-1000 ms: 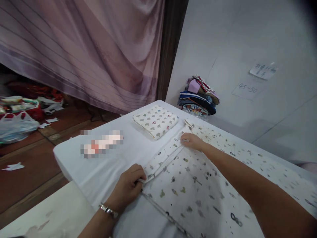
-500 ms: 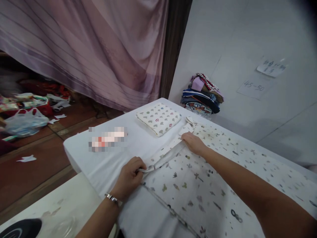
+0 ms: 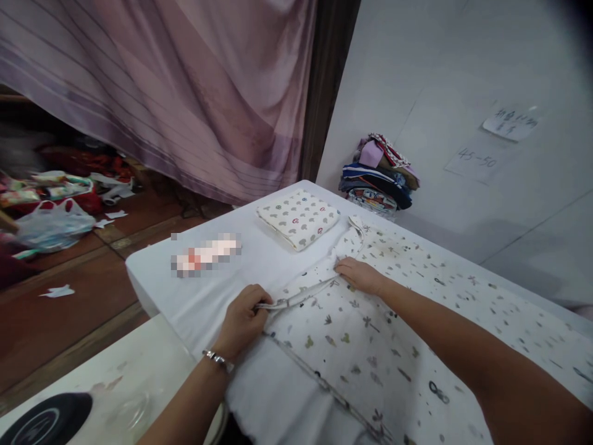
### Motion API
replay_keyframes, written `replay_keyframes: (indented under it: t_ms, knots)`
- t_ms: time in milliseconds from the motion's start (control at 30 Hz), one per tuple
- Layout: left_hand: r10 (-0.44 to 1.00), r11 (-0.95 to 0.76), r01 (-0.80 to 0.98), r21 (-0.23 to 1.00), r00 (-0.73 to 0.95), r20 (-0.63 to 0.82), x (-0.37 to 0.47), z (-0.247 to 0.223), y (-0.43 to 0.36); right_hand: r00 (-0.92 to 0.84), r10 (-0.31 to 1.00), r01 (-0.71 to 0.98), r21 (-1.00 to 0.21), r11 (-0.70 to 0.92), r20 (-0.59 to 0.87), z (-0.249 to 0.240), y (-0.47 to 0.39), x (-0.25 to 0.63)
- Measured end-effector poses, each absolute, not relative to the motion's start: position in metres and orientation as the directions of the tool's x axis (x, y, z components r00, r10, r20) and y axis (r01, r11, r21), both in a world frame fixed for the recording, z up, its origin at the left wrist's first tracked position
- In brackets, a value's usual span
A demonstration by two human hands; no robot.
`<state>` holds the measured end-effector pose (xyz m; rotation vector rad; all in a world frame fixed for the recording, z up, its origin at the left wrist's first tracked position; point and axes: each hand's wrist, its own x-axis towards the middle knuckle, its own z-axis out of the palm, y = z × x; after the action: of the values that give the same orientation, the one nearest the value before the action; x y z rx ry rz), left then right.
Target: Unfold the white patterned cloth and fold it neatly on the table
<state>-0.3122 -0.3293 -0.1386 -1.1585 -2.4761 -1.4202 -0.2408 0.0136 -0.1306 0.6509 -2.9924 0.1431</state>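
A white cloth with small plant-like prints (image 3: 370, 346) spreads over the white-covered table (image 3: 194, 309). My left hand (image 3: 245, 315), with a silver bracelet at the wrist, is closed on the cloth's folded edge. Farther right along that same edge, my right hand (image 3: 356, 275) pinches the fabric between thumb and fingers. Between the hands the edge runs as a narrow fold. Beyond them lies a folded cloth with grey and red mushroom-like prints (image 3: 299, 219), touched by neither hand. A pixelated object (image 3: 208, 254) rests on the table to its left.
Folded clothes (image 3: 377, 176) are stacked by the wall at the table's far end. A pink curtain (image 3: 208, 93) hangs behind. Plastic bags (image 3: 55, 225) lie on the floor at left. A black round object (image 3: 49, 420) sits on a pale surface at lower left.
My right hand has shifted slightly down and left with the cloth edge. The fold between the hands has narrowed and lies flatter. My left hand still grips its part.
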Motion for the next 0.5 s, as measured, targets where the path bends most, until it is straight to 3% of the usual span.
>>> replay_keyframes:
  t_ms: [200,300,400,500]
  knots:
    - [0.533,0.296,0.579,0.759,-0.76,0.371,-0.314,-0.139,-0.328,-0.934,-0.356,-0.356,0.061,0.933,-0.003,-0.133,0.008,-0.245]
    - [0.463,0.279,0.52,0.807,-0.809,0.362,-0.315,-0.14,-0.328,-0.972,-0.237,-0.235,0.085,0.968,0.008,-0.114,0.003,-0.252]
    - [0.348,0.267,0.469,0.842,-0.861,0.37,-0.316,-0.14,-0.327,-0.994,-0.077,-0.075,0.036,0.997,0.074,-0.089,-0.002,-0.269]
    - [0.262,0.267,0.387,0.883,-0.91,0.32,-0.317,-0.14,-0.327,-0.996,-0.011,-0.016,-0.055,0.998,0.085,-0.072,-0.009,-0.296]
